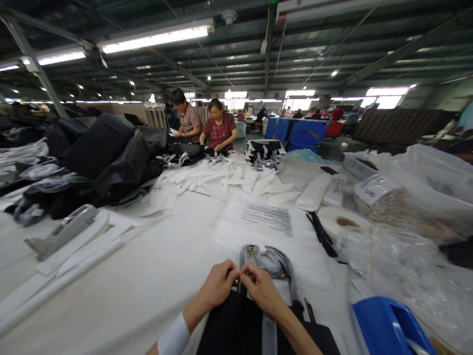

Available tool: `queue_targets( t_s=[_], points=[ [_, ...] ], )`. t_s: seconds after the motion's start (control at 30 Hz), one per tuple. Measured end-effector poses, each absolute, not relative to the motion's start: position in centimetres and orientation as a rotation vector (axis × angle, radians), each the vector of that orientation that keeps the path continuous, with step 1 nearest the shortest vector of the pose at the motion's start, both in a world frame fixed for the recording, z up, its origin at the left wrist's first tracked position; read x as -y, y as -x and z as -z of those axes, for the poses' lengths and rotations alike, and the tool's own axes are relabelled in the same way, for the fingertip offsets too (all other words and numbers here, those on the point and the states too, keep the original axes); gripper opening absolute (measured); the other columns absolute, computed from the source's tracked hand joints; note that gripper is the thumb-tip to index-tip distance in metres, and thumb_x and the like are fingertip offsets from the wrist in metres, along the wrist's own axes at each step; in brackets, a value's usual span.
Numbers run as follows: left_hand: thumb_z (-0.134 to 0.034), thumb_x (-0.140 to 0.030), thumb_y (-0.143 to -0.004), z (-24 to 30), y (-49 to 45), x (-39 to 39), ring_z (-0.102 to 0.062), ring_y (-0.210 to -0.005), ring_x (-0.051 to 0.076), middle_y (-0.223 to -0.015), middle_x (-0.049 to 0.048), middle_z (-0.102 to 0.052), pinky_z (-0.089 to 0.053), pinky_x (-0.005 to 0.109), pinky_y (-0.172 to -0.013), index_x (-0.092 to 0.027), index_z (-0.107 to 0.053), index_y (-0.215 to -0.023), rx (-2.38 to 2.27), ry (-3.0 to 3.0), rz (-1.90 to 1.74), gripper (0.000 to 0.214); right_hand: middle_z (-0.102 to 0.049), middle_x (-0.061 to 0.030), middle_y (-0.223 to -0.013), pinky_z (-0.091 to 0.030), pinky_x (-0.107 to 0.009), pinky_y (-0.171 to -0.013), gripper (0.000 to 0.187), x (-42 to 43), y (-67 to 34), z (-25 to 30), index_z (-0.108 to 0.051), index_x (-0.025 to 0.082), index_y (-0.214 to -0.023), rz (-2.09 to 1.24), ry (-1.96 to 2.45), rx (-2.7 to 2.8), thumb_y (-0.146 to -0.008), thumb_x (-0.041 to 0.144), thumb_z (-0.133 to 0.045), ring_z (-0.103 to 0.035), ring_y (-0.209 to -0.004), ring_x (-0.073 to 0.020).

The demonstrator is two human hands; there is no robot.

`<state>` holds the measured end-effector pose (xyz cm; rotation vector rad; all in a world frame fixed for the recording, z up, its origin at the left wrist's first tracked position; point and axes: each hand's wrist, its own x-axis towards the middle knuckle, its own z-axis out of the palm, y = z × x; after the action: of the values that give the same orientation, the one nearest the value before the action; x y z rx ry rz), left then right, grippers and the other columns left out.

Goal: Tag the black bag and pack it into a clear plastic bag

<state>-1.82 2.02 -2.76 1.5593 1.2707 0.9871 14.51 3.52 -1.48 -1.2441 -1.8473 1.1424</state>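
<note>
A black bag [232,328] lies before me at the table's front edge. Its handle [286,266], wrapped in clear plastic with a white band, loops up at the far side. My left hand [219,283] and my right hand [260,288] meet at the left base of this handle. Thumbs and fingertips are pinched together on both hands, almost touching each other. Whatever small piece they grip is hidden by the fingers. Under my right forearm runs a plastic-covered strap [269,335] down the bag. A gold-coloured zip pull [309,310] stands right of it.
A blue tape dispenser [388,323] sits front right, beside crumpled clear plastic bags [402,266] and a white roll [332,219]. White strips [84,241] lie left, below piled black bags [103,148]. Two people [219,125] work across the white table [155,261].
</note>
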Motion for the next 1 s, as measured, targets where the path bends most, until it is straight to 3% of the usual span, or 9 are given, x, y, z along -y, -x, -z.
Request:
queue_targets(
  t_s=[0.17, 0.27, 0.37, 0.5, 0.6, 0.7, 0.77, 0.87, 1.0],
  points=[
    [-0.062, -0.027, -0.074, 3.0, 2.2, -1.5, -0.044, -0.061, 0.013, -0.061, -0.0028, -0.055, -0.032, 0.026, -0.063, -0.019, -0.058, -0.066, -1.170, -1.416, -1.014, 0.012, -0.041, 0.0065, -0.057, -0.027, -0.025, -0.051, 0.017, -3.3, -14.9, 2.9, -0.051, 0.021, -0.071, -1.321, 1.250, 1.614, -0.078, 0.036, -0.053, -0.037, -0.053, -0.0104],
    [-0.059, -0.031, -0.074, 2.6, 2.2, -1.5, -0.047, -0.065, 0.012, -0.068, -0.0012, -0.058, -0.037, 0.026, -0.066, -0.019, -0.053, -0.066, -1.071, -1.180, -1.095, 0.015, -0.037, 0.0089, -0.050, -0.021, -0.023, -0.046, 0.026, -3.1, -15.4, 3.3, -0.053, 0.020, -0.075, -1.488, 1.253, 1.466, -0.076, 0.045, -0.059, -0.031, -0.046, -0.0085],
    [-0.054, -0.035, -0.076, 2.4, 1.9, -1.6, -0.051, -0.066, 0.011, -0.072, -0.0009, -0.058, -0.042, 0.026, -0.068, -0.020, -0.046, -0.068, -0.952, -0.909, -1.153, 0.019, -0.046, 0.0078, -0.052, -0.025, -0.021, -0.046, 0.035, -2.5, -16.2, 2.9, -0.056, 0.019, -0.079, -1.665, 1.221, 1.331, -0.071, 0.050, -0.068, -0.038, -0.046, -0.0072],
    [-0.061, -0.036, -0.072, 3.5, 1.8, -2.1, -0.055, -0.065, 0.010, -0.069, -0.0034, -0.055, -0.044, 0.025, -0.065, -0.020, -0.045, -0.072, -0.906, -0.617, -1.208, 0.022, -0.064, -0.0014, -0.072, -0.043, -0.022, -0.060, 0.034, -1.2, -17.1, 2.0, -0.061, 0.016, -0.080, -1.901, 1.145, 1.139, -0.070, 0.047, -0.072, -0.057, -0.062, -0.0092],
    [-0.062, -0.035, -0.072, 4.8, 2.0, -2.6, -0.054, -0.061, 0.009, -0.065, -0.0035, -0.054, -0.044, 0.024, -0.061, -0.019, -0.048, -0.072, -0.912, -0.469, -1.238, 0.021, -0.071, -0.0075, -0.093, -0.048, -0.025, -0.081, 0.031, -0.2, -17.0, 1.8, -0.068, 0.015, -0.088, -2.023, 1.008, 0.890, -0.063, 0.030, -0.078, -0.064, -0.083, -0.0124],
    [-0.060, -0.032, -0.073, 5.4, 2.2, -3.0, -0.051, -0.056, 0.007, -0.063, -0.0033, -0.054, -0.041, 0.022, -0.055, -0.018, -0.049, -0.070, -0.915, -0.380, -1.241, 0.018, -0.071, -0.0067, -0.100, -0.047, -0.025, -0.085, 0.043, 0.1, -16.4, 2.6, -0.068, 0.017, -0.098, -1.935, 0.985, 0.922, -0.057, 0.025, -0.081, -0.064, -0.087, -0.0137],
    [-0.061, -0.030, -0.073, 5.4, 2.2, -3.1, -0.050, -0.054, 0.006, -0.064, -0.0036, -0.054, -0.040, 0.020, -0.053, -0.018, -0.049, -0.071, -0.906, -0.345, -1.238, 0.017, -0.070, -0.0032, -0.080, -0.048, -0.024, -0.068, 0.044, -0.5, -16.0, 3.3, -0.069, 0.017, -0.098, -1.736, 1.096, 1.119, -0.062, 0.040, -0.079, -0.063, -0.070, -0.0133],
    [-0.062, -0.032, -0.072, 4.9, 2.2, -2.9, -0.050, -0.055, 0.006, -0.065, -0.0034, -0.054, -0.041, 0.020, -0.054, -0.018, -0.051, -0.073, -0.860, -0.344, -1.239, 0.017, -0.054, 0.0037, -0.051, -0.039, -0.025, -0.049, 0.049, -1.9, -15.7, 4.0, -0.070, 0.016, -0.090, -1.429, 1.252, 1.315, -0.070, 0.060, -0.067, -0.049, -0.048, -0.0123],
    [-0.072, -0.025, -0.062, 4.5, 2.0, -2.6, -0.040, -0.050, 0.000, -0.093, 0.0030, -0.063, -0.025, 0.014, -0.043, -0.017, -0.061, -0.089, -0.828, -0.475, -1.215, 0.030, -0.065, -0.0011, -0.072, -0.046, -0.029, -0.068, 0.044, -3.1, -15.5, 3.8, -0.071, 0.018, -0.087, -1.253, 1.244, 1.404, -0.074, 0.060, -0.064, -0.059, -0.072, -0.0191]
  ],
)
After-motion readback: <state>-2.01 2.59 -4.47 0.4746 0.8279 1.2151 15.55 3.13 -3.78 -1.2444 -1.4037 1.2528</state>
